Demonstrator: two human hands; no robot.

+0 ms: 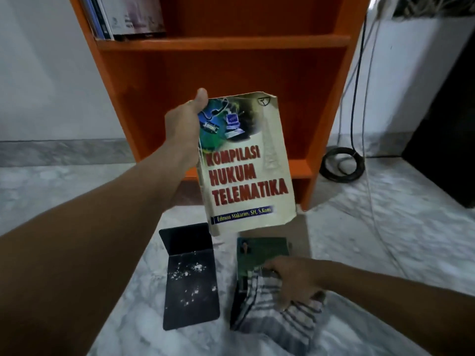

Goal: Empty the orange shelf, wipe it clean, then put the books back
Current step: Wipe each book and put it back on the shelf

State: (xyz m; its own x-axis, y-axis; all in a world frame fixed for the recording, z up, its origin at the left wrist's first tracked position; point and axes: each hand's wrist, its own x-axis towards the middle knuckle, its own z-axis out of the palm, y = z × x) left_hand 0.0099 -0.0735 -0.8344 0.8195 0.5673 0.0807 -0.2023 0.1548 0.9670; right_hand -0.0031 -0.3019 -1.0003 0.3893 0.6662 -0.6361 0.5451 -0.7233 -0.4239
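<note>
My left hand grips a cream paperback titled "Kompilasi Hukum Telematika" by its spine, holding it upright in front of the orange shelf. The shelf's lower compartment holds nothing. A few books lean at the left of the compartment above. On the floor lies a green book, and my right hand rests on it, gripping a grey striped cloth.
A black metal bookend speckled with white dust lies on the marble floor left of the green book. A coiled black cable and hanging wires sit right of the shelf. A dark cabinet stands at far right.
</note>
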